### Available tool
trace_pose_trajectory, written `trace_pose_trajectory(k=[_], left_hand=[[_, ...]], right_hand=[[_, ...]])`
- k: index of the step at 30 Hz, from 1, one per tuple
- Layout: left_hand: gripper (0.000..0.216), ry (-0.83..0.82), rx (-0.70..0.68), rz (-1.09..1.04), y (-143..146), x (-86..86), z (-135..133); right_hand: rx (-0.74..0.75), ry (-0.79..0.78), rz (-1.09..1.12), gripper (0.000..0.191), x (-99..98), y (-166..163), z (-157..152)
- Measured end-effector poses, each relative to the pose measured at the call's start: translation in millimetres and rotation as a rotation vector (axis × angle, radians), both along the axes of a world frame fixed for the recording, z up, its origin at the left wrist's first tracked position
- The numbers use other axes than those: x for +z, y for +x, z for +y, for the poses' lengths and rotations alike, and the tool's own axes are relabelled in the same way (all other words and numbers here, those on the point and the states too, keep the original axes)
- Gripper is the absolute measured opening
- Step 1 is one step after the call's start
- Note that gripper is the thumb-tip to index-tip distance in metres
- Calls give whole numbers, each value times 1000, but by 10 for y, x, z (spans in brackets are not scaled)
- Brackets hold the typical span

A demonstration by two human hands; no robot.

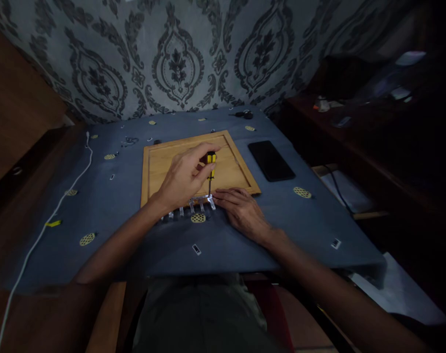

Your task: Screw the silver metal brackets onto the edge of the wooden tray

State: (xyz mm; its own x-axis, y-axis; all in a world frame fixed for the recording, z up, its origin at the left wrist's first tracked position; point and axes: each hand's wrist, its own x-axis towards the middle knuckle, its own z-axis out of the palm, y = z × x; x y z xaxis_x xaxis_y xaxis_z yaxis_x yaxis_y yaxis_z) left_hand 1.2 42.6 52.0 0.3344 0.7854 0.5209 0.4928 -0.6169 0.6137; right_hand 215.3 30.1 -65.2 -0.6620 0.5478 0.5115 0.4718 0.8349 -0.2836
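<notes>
My left hand (188,174) grips a yellow-and-black screwdriver (211,166) near the top of its handle. The screwdriver stands almost upright, its tip on the right end of a shiny hook rail (201,198). Several hooks hang from this rail toward me, along the near edge of a wooden board (164,166) with a raised border. From the right, my right hand (241,211) has its fingers closed together against the rail's right end and the board's edge. Any screw under the tip is too small to make out.
A blue patterned cloth (245,260) covers the table. Right of the board lies a black phone (271,161); a small dark item (245,114) sits farther back. A white cable (53,215) runs down the left side, near a small yellow piece (54,223). Behind stands a patterned wall (223,88).
</notes>
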Motion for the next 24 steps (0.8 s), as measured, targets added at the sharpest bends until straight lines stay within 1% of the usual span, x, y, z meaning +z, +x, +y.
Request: trace_pose_trajectory(k=[3, 7, 11, 17, 21, 24], left_hand=[[29, -12, 7, -16, 1, -4, 3], [26, -8, 39, 0, 1, 9, -14], [25, 29, 20, -19, -16, 42, -32], [23, 82, 69, -33, -56, 103, -47], [22, 73, 54, -17, -34, 82, -52], [24, 65, 42, -8, -6, 53, -54]], right_hand=[[2, 0, -3, 45, 5, 2, 1], [-5, -19, -9, 51, 3, 5, 6], [-5, -15, -8, 49, 3, 5, 4], [6, 20, 10, 46, -9, 9, 6], [-1, -13, -4, 53, -15, 18, 14], [-4, -20, -13, 55, -9, 19, 14]])
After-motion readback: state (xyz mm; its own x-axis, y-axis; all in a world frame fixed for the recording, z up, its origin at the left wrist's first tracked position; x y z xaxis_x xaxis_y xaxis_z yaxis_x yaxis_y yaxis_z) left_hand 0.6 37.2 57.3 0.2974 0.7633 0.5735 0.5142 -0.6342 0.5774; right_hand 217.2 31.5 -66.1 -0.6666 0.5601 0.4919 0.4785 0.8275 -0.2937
